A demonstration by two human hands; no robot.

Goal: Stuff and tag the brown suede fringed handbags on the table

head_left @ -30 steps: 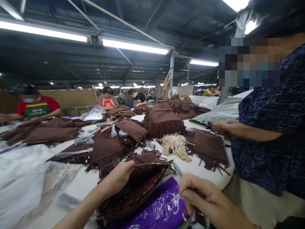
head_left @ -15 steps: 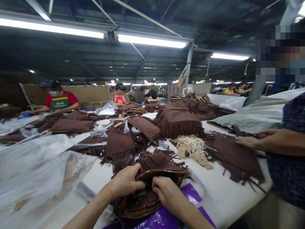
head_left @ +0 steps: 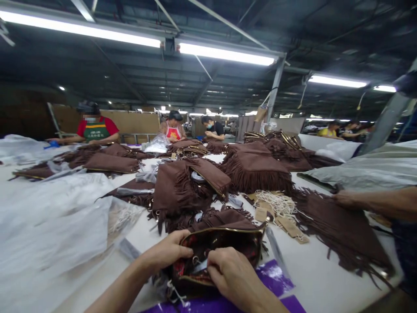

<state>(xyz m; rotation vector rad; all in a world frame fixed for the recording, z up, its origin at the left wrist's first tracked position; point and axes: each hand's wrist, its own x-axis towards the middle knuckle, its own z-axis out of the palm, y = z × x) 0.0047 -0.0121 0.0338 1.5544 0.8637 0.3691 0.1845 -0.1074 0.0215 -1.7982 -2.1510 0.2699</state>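
Observation:
A brown fringed zip bag (head_left: 224, 221) lies in front of me, its gold-zipped mouth wide open on a dark red patterned lining. My left hand (head_left: 171, 253) is closed on the left side of that mouth, thumb on the inside. My right hand (head_left: 233, 273) reaches over the near rim, its fingers pinched at a pale strip (head_left: 200, 266) inside the bag. A metal ring shows beside the strip; the right fingertips are partly hidden. Under the bag lies shiny purple plastic (head_left: 273, 276).
Piled brown fringed bags (head_left: 257, 167) cover the table's middle. White-stringed cardboard tags (head_left: 276, 208) lie to the right, clear plastic (head_left: 61, 221) to the left. At right, a co-worker's hand (head_left: 347, 198) touches another brown bag (head_left: 345, 230). Other people work across the table.
The view has swung left, so everything sits further right. The bag's mouth gapes wider, and the pale strip and ring now show inside. The co-worker's arm at right has shifted.

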